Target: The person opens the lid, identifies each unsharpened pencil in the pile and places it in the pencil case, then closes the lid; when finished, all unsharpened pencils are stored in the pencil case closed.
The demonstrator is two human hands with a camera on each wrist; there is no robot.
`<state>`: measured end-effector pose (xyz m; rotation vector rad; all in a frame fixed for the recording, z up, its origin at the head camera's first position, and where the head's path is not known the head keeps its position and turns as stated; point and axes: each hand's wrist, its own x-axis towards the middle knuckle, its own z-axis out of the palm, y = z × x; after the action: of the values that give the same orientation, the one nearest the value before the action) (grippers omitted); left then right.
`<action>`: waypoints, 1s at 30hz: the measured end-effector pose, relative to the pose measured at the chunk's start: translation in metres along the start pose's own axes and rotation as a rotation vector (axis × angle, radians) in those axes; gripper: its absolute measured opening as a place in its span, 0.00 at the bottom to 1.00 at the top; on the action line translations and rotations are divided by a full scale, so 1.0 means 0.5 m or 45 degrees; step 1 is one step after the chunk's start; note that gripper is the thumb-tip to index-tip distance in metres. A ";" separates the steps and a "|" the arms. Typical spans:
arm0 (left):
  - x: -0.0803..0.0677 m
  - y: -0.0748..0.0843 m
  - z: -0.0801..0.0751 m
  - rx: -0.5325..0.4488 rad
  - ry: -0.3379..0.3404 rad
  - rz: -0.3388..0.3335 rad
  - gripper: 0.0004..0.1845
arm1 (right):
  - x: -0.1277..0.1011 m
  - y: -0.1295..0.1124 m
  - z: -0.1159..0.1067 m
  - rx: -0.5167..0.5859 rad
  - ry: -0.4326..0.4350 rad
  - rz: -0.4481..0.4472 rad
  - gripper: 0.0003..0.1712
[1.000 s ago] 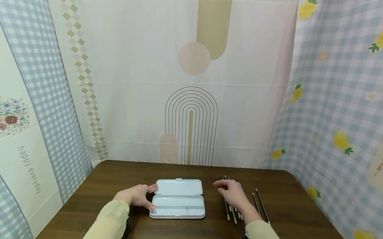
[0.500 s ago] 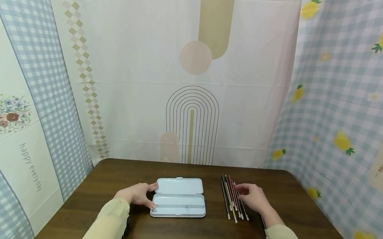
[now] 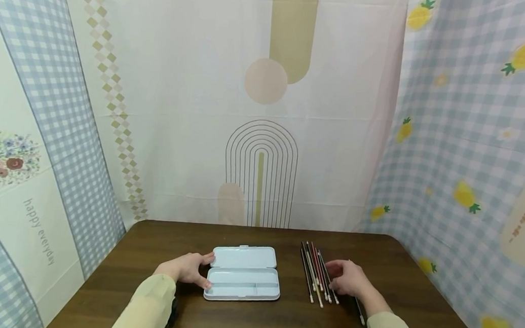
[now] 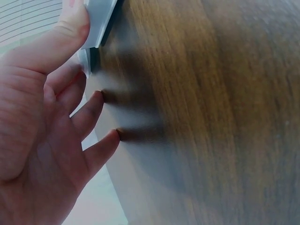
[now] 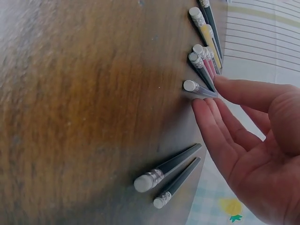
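A pale blue pencil case (image 3: 243,276) lies flat with its lid folded back, showing a long compartment and small divided sections. At its left end, my left hand (image 3: 185,269) spreads its thumb onto the base and its forefinger onto the lid; the other fingertips touch the table. Right of the case, several pencils (image 3: 308,275) with white erasers lie in a loose bundle, black, red and tan. My right hand (image 3: 348,279) is at the bundle's right side. In the right wrist view, a dark pencil (image 5: 202,90) runs between its thumb and fingertips, pinched close over the table.
Two black pencils (image 5: 176,165) lie apart to the right, partly hidden by the right hand in the head view. The brown wooden table (image 3: 242,322) ends at a patterned cloth backdrop (image 3: 190,154), with checked cloth (image 3: 456,142) along the right.
My right hand has moved from over the pencil bundle to its right side, uncovering the pencils, and its thumb has come down beside the rightmost one. My left hand stays at the case.
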<state>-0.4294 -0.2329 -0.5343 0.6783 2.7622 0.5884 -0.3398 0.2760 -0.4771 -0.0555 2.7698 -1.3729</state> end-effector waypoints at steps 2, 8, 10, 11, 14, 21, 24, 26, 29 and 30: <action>-0.003 0.000 0.002 -0.004 0.002 0.002 0.60 | 0.001 0.002 0.003 0.006 0.002 0.017 0.32; -0.009 0.006 0.005 0.012 0.018 -0.015 0.60 | 0.001 0.010 0.010 -0.024 0.004 0.020 0.32; -0.017 0.019 0.000 0.038 0.016 -0.003 0.59 | 0.001 0.011 0.012 -0.034 0.012 0.018 0.32; -0.021 0.027 -0.004 0.043 0.015 -0.007 0.59 | 0.000 0.011 0.012 -0.032 0.018 0.019 0.32; -0.028 0.041 -0.009 0.059 0.015 -0.005 0.59 | 0.001 0.012 0.014 -0.044 0.018 0.000 0.33; -0.018 0.028 -0.003 0.082 0.036 0.010 0.58 | 0.003 0.019 0.012 -0.037 0.032 -0.021 0.32; -0.037 0.060 -0.019 0.059 0.036 -0.006 0.57 | 0.002 0.018 0.012 -0.034 0.038 -0.026 0.32; -0.056 0.096 -0.032 0.047 0.038 -0.041 0.54 | 0.003 0.019 0.012 -0.040 0.043 -0.029 0.32; -0.085 0.147 -0.053 0.028 0.037 -0.080 0.50 | 0.005 0.021 0.013 -0.039 0.054 -0.023 0.32; -0.092 0.162 -0.060 0.008 0.034 -0.100 0.50 | 0.005 0.022 0.014 -0.036 0.055 -0.020 0.32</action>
<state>-0.3674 -0.1993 -0.4666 0.5644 2.8018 0.5767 -0.3420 0.2768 -0.4901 -0.0494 2.8303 -1.3542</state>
